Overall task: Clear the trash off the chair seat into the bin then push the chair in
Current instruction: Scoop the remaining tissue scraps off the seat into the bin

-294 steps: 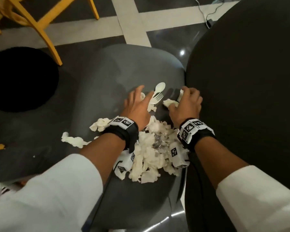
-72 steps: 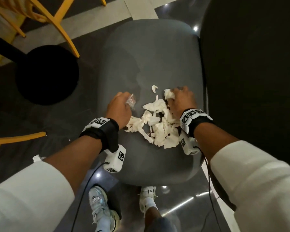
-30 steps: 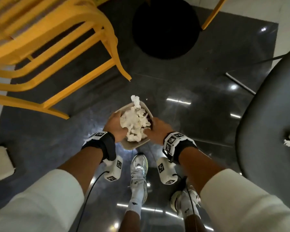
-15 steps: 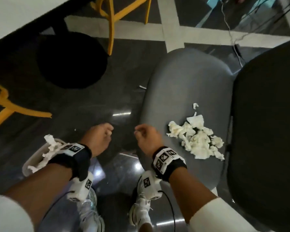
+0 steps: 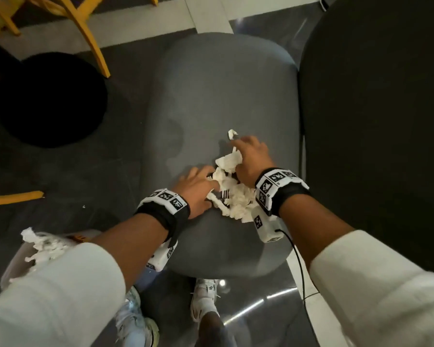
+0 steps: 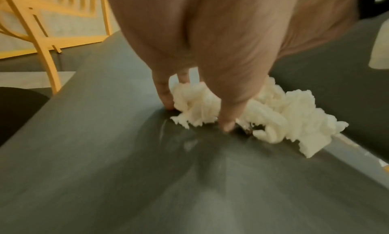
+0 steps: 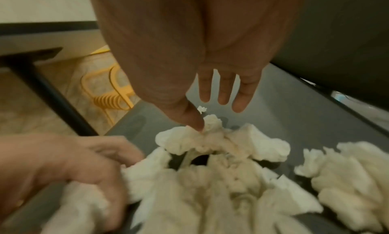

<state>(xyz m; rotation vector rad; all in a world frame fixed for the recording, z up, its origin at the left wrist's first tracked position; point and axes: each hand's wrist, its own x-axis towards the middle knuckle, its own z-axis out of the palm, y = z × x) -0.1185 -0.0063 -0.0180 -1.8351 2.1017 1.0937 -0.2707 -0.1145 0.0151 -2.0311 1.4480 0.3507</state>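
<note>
I am scooping the white paper trash [image 5: 232, 196] together on the gray chair seat [image 5: 211, 96]. My left hand [image 5: 194, 190] is curling into it, and my right hand [image 5: 252, 159] is spread loose over it. Next I must squeeze, lift, and drop it in the bin [image 5: 18, 256]. I am seeing no words.

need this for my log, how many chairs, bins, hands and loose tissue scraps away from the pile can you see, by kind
grey chair: 1
yellow chairs: 1 for sure; the other yellow parts may belong to more
bin, holding tissue: 1
hands, left hand and right hand, both at the tissue pile: 2
loose scrap: 1
total: 6
</note>
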